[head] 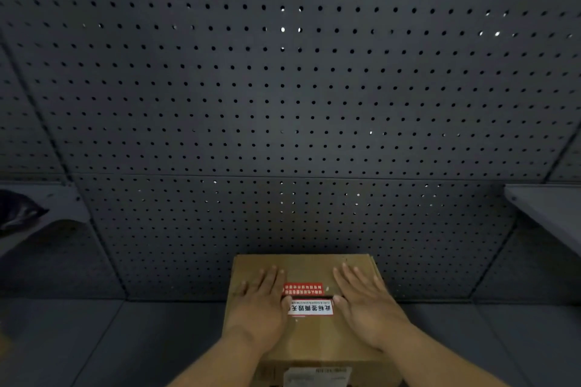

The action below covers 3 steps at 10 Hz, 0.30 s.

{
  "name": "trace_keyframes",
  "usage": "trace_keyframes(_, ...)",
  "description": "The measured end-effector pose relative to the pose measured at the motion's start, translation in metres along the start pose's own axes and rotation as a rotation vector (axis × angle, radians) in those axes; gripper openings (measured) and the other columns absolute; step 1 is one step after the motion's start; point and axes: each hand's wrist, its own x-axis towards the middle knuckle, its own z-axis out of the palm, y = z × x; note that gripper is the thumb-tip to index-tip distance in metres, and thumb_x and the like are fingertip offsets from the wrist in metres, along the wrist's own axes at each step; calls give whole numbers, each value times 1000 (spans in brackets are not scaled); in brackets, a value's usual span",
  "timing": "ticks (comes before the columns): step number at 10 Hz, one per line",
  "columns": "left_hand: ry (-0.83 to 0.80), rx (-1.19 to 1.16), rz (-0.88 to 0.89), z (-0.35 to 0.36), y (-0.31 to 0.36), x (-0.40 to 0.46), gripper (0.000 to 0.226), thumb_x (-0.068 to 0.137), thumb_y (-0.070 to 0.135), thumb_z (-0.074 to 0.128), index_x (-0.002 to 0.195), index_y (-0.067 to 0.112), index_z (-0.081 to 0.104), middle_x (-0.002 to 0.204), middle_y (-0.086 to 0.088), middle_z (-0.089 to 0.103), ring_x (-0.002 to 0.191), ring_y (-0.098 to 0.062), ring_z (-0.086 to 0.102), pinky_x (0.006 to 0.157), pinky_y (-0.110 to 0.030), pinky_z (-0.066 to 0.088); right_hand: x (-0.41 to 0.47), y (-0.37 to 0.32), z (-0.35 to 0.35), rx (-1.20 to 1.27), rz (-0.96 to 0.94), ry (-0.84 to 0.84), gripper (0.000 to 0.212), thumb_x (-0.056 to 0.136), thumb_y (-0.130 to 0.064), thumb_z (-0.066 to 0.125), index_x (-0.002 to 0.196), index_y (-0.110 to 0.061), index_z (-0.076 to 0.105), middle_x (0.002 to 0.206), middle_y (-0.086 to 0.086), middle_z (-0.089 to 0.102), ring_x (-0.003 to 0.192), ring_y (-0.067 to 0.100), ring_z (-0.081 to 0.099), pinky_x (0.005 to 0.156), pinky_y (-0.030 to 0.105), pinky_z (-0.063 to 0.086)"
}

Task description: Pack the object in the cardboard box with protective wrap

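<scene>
A brown cardboard box stands on the grey worktop at the bottom centre, its top flaps folded down. A red and white sticker lies across the seam between the flaps. My left hand rests flat on the left flap with fingers spread. My right hand rests flat on the right flap, also spread. A white label shows on the box's near side. The object and the protective wrap are not visible.
A dark pegboard wall rises right behind the box. A shelf juts out at the right. At the left, another shelf holds a dark bag. The grey worktop spreads on both sides.
</scene>
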Motion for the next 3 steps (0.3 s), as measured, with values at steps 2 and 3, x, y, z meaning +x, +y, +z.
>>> trace_keyframes(2,-100,-24,52,-24,-5,4,57,102,46,15,153,21,9,162,1,8,148,-18,9,120,-39,11,-8,-7,-44,0,-7,-150,59,103,-44,20,154,-21,2,162,1,-5,149,18,-4,120,35,2)
trace_keyframes(3,-60,-67,54,-69,0,4,53,102,47,17,140,21,43,147,-5,44,134,-23,40,112,-41,29,-21,-9,-112,106,-23,-78,52,102,-44,31,148,-20,31,156,2,30,143,19,29,115,33,23)
